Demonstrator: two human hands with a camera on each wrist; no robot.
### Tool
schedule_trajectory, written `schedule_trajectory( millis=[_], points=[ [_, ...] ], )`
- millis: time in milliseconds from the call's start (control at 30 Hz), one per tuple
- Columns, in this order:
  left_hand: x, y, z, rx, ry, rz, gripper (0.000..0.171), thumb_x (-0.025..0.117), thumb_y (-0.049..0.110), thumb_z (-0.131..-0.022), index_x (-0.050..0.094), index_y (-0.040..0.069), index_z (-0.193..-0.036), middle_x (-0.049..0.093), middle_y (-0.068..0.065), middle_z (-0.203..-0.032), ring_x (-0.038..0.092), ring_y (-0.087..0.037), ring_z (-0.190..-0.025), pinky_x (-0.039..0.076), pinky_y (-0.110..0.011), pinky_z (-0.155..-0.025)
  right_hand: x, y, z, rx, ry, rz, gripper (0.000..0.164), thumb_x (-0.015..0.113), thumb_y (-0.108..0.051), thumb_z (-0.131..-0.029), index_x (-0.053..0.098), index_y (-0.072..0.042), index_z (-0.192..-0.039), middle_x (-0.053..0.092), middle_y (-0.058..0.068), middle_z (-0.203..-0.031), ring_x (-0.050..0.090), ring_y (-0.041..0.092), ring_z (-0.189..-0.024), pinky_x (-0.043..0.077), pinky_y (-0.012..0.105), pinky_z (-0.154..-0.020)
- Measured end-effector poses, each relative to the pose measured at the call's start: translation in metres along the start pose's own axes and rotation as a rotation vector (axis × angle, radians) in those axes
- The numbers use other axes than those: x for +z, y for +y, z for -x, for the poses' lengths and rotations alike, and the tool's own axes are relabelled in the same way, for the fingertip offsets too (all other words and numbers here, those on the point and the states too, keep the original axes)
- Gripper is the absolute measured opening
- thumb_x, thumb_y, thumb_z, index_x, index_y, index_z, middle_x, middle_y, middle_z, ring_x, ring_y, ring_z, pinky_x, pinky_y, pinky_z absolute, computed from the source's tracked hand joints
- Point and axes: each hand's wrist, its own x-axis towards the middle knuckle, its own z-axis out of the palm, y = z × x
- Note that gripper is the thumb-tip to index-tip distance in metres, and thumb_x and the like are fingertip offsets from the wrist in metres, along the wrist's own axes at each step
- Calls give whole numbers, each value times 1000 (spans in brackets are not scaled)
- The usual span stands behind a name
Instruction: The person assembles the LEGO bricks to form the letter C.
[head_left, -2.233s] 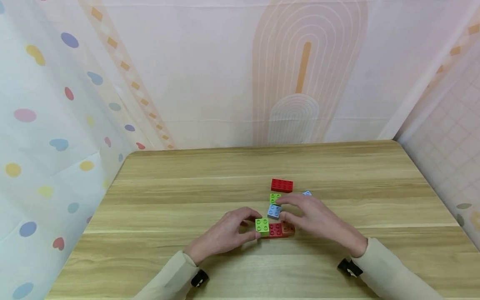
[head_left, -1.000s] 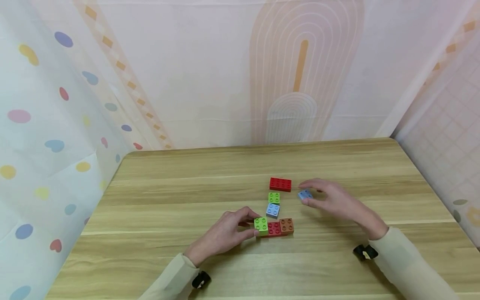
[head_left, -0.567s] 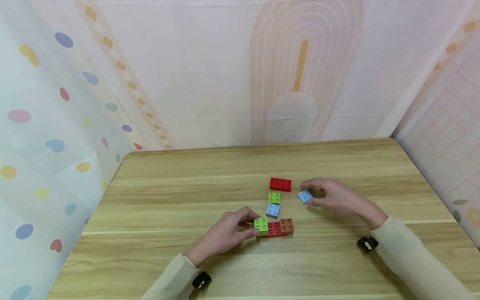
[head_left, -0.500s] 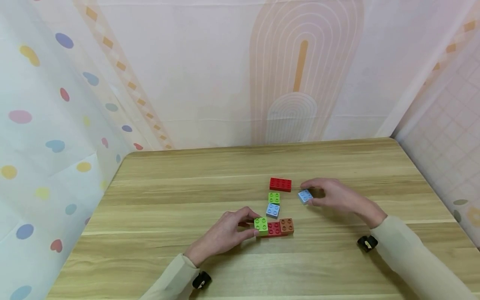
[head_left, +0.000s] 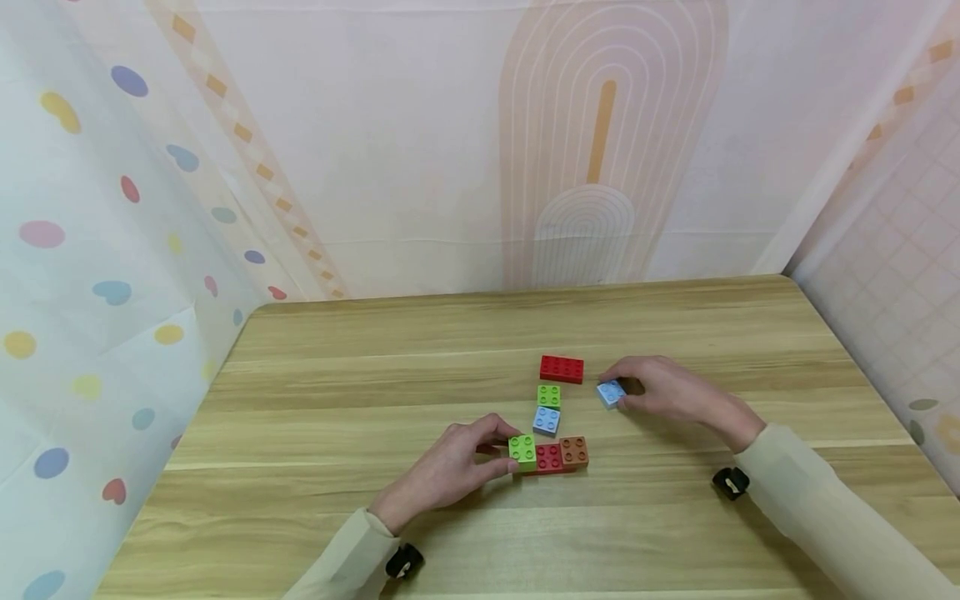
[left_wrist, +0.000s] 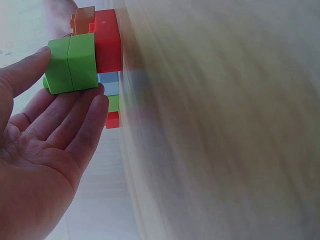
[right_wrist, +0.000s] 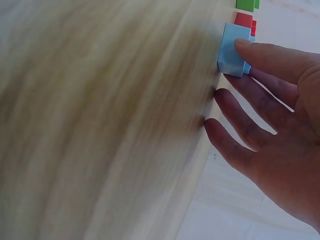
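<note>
My left hand (head_left: 453,471) pinches two stacked lime-green building bricks (left_wrist: 73,64) between thumb and fingers. The green stack sits on the left end of a long red brick (head_left: 549,458); an orange-brown brick (head_left: 574,450) is on its right end, with red studs bare between. Farther right on the table, my right hand (head_left: 670,392) pinches a small light-blue brick (head_left: 610,394). In the right wrist view the thumb lies against the near side of this blue brick (right_wrist: 233,47), and the ring and little fingertips are down at the tabletop.
Beyond the held row, a second light-blue brick (head_left: 546,421), a lime-green brick (head_left: 549,395) and a flat-lying red brick (head_left: 562,368) line up going away from me. The wooden table (head_left: 360,358) ends at a patterned cloth backdrop (head_left: 420,167).
My right hand has left the brown brick and gone right to the light-blue brick, which has turned a little and is now pinched. The left hand stays at the green stack.
</note>
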Motion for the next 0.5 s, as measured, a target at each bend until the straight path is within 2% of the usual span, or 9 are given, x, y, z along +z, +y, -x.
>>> schedule_trajectory(
  millis=[300, 500],
  points=[
    [0, 0, 0, 6, 0, 4, 30, 71, 21, -93, 61, 15, -121, 66, 1, -122, 64, -9, -105, 53, -26, -91, -1, -4, 5, 11, 38, -12, 33, 73, -14, -91, 68, -6, -123, 64, 8, -123, 60, 24, -110, 52, 47, -93],
    [-1, -1, 0, 16, 4, -2, 30, 71, 22, -93, 62, 16, -121, 66, 2, -121, 63, -8, -105, 52, -26, -91, -3, -11, 9, 20, 90, -50, 33, 73, -14, -91, 68, -4, -121, 66, 8, -116, 61, 24, -102, 55, 45, -87]
  ],
)
